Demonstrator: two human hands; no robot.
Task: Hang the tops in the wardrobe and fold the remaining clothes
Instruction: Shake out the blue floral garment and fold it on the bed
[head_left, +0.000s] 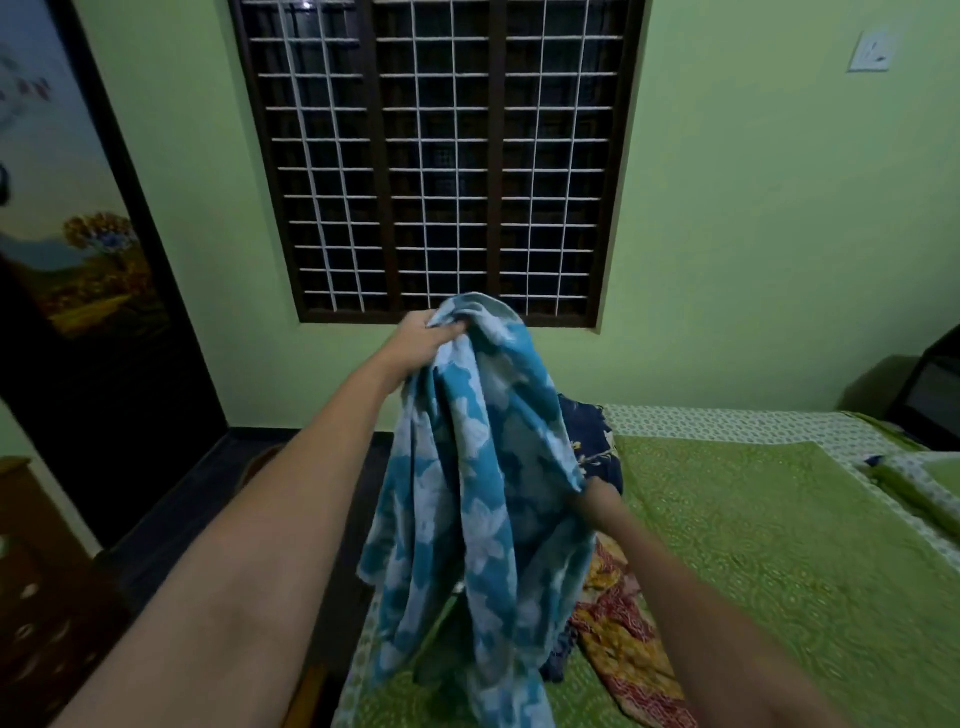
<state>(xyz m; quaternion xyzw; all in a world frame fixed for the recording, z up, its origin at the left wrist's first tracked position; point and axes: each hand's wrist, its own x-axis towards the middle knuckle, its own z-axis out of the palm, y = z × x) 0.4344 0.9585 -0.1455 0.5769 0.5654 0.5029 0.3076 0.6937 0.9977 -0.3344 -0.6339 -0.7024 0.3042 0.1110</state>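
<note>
A blue cloth with white flowers (467, 493) hangs in the air over the near corner of the bed. My left hand (423, 340) grips its bunched top, raised in front of the window. My right hand (597, 501) is lower, at the cloth's right edge, with its fingers hidden behind the fabric. A red and yellow patterned garment (623, 639) lies crumpled on the bed below. A dark blue garment (592, 447) lies behind the hanging cloth.
The bed with a green patterned cover (779, 545) fills the right side. A barred window (441, 156) is in the green wall ahead. A dark wardrobe door with a landscape picture (88, 260) stands at the left. Wooden furniture (36, 571) is at the lower left.
</note>
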